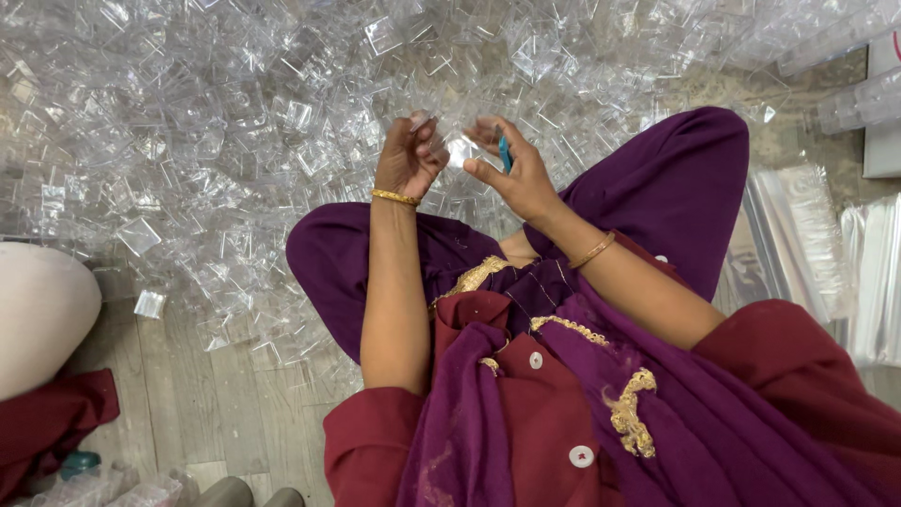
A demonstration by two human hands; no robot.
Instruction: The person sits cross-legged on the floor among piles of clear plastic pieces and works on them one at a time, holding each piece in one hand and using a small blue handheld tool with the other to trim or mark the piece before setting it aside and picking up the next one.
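The person sat on the pale wood-plank floor [197,394] with both hands raised over the lap. The left hand [410,155] was clenched, its grip pinching a small clear plastic piece [459,150] by the fingertips, knuckles toward the camera. The right hand [514,169] was closed around a slim blue-handled tool [504,150], held between thumb and forefinger. The tool's long axis ran nearly upright, tilted slightly away from the body, its upper end level with the clear piece.

The clear piece lay between the two hands, just to the left of the tool, touching the left fingertips. The right hand was the nearer to the tool's working end; whether the tool touched the piece could not be told.

Beyond the hands, a wide heap of clear rigid plastic parts [235,122] covered the floor, glossy, angular and box-like, thinning toward the knees. Each wrist carried a thin gold bangle [395,197]. The purple cloth [676,178] of the garment draped smoothly over the knees. Stacks of clear plastic sheeting [807,244] lay to the right
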